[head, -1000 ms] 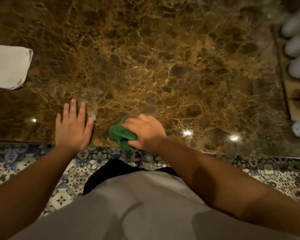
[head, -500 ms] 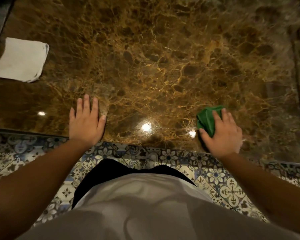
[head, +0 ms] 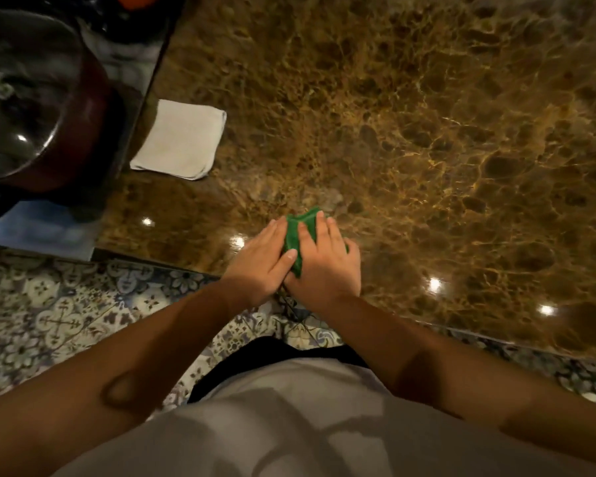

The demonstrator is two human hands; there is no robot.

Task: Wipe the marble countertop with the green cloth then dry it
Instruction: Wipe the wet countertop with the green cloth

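Both your hands, left hand [head: 263, 257] and right hand [head: 324, 261], clasped the green cloth [head: 298, 232] near the marble countertop [head: 410, 132]'s front edge; you needed flat, overlapping strokes.

My left hand [head: 260, 258] and my right hand [head: 326, 259] lie side by side on the surface [head: 427, 132], close to its near edge, with the cloth [head: 298, 232] bunched between and beneath them. My left thumb rests on the cloth, and my right fingers [head: 320, 223] lie over it. A folded towel [head: 181, 139] lies flat on the surface, farther back and to the left, near the left edge. Beyond that edge, at far left, stands a pot [head: 38, 108]. The tiled floor [head: 66, 311] lies below the near edge.
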